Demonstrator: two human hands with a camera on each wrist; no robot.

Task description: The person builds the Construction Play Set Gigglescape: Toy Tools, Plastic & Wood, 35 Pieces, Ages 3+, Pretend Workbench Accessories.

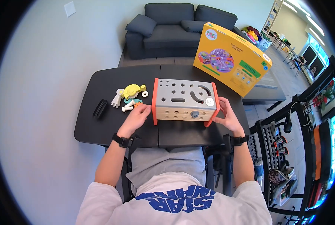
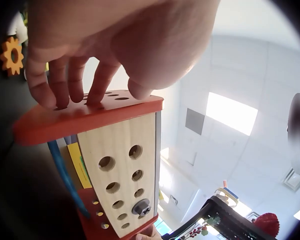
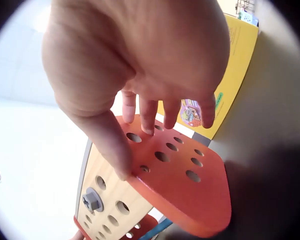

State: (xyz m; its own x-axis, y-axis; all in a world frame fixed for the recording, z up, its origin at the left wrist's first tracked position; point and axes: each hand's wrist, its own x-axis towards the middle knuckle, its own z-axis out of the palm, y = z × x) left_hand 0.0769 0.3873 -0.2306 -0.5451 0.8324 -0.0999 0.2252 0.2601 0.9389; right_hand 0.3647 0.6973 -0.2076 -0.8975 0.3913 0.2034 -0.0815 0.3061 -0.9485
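Note:
A toy workbench box (image 1: 169, 93) with a grey slotted top, pale wooden front and red end panels stands on the black table (image 1: 115, 129). My left hand (image 1: 138, 116) touches the left red panel (image 2: 90, 118) with its fingertips. At the other end, my right hand (image 1: 228, 115) rests its fingers and thumb on the right red panel (image 3: 185, 190), the thumb along the front edge. A grey bolt head (image 1: 194, 114) sits in a front hole. Inside the box, a blue strip (image 2: 65, 172) and a yellow piece (image 2: 79, 165) show from below.
Left of the box lie a yellow toy saw-like piece (image 1: 131, 91), a white claw-shaped piece (image 1: 117, 98), white bolts (image 1: 128, 107), a white ring (image 1: 145, 94) and an orange gear (image 2: 11, 56). A black object (image 1: 100, 108) lies farther left. The yellow packaging box (image 1: 231, 56) stands behind right.

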